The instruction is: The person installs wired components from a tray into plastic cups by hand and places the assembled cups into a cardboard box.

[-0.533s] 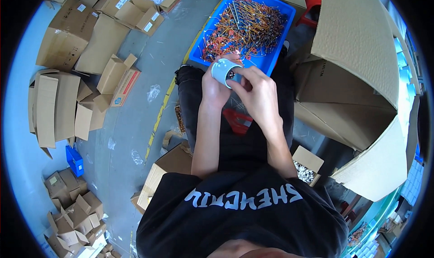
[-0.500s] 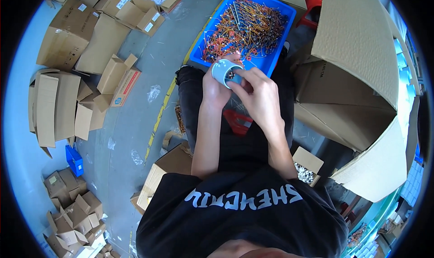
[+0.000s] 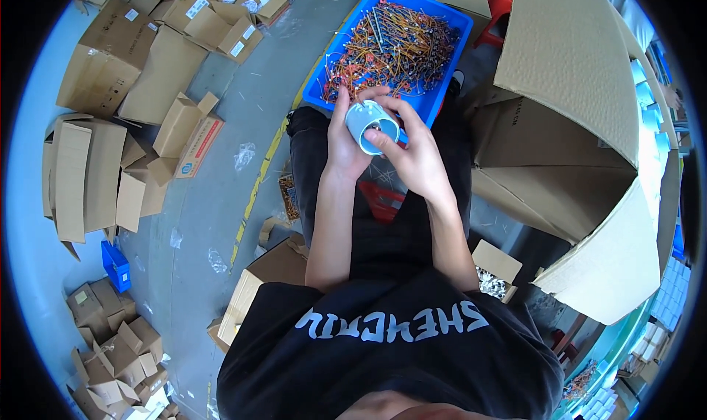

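The pale-blue cup [image 3: 360, 123] sits between 2 hands, mouth tilted near. The left hand [image 3: 347, 149] curls round its left; the right hand [image 3: 418, 153] grips its right, thumb at the mouth. Loosened fingers could let its round wall slip toward the blue tray [image 3: 317, 86], its loose wires [image 3: 401, 41] tangling it.

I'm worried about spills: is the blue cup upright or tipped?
Tipped: the cup leans toward the person; its open end faces them and its outer wall shows beyond.

Your black shirt [image 3: 390, 365] bears large white lettering [image 3: 374, 327]. To your left, one carton [image 3: 190, 151] carries red print [image 3: 208, 138]; another carton [image 3: 228, 26] has white labels [image 3: 237, 49].
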{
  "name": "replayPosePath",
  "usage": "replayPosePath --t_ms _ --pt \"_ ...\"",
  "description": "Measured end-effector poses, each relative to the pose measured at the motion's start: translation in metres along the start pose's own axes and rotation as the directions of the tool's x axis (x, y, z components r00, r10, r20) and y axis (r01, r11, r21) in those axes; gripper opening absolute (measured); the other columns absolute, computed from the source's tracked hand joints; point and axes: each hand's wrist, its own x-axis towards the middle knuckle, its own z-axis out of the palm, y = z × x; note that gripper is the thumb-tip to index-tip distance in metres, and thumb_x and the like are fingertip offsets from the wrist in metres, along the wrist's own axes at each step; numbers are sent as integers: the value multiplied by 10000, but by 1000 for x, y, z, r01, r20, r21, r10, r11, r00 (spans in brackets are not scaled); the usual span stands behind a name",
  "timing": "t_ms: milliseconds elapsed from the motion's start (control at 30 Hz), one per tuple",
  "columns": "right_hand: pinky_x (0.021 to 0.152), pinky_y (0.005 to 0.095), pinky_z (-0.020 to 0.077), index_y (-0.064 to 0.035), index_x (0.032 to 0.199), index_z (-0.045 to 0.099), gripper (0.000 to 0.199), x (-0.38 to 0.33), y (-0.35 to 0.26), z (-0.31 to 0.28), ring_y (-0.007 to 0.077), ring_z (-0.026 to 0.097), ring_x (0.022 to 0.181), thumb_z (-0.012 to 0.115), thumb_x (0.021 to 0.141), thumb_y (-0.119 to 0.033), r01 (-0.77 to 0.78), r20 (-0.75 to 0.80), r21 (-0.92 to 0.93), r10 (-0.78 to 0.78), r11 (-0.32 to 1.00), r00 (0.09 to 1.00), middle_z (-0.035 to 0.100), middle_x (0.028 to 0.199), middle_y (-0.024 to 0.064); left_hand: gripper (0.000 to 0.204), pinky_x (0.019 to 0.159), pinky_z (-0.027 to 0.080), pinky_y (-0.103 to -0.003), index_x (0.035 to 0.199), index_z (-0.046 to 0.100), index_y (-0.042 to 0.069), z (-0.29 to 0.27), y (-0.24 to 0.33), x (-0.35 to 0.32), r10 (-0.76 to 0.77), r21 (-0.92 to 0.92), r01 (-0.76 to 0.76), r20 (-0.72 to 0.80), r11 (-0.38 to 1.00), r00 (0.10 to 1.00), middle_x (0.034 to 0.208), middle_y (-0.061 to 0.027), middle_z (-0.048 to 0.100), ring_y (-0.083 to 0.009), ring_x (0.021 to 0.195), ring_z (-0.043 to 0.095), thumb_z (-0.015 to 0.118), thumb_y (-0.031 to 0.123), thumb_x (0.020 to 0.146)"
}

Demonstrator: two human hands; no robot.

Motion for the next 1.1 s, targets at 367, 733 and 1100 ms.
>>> replayPosePath --t_ms 367,733,1100 --pt "910 327 462 -5 1204 501 453 0 15 3 200 562 1088 690 793 -3 -38 -134 253 74 967 988 564 1148 109 471 803 485 -279 1191 513 -11 24 19 -20 259 921 -76 -28 383 965 1020 -82 609 -125 940 574 499 398 959" --pt "906 338 482 -5 1255 485 555 -9 -9 -24 214 556 1090 739 764 -60 -10 108 201 -12 980 994 551 1182 130 514 953 415 -299 1364 406 18 36 24 -32 118 918 -83 40 387 992 1295 -87 504 -169 1180 489 568 261 940" --pt "934 339 450 8 1299 446 489 -8 -5 -12 209 546 1107 638 855 -62 25 -25 213 -20 977 999 556 1187 139 592 884 477 -298 1351 401 18 47 18 -32 194 893 -171 96 416 976 1259 -134 492 -189 1113 521 654 269 878"
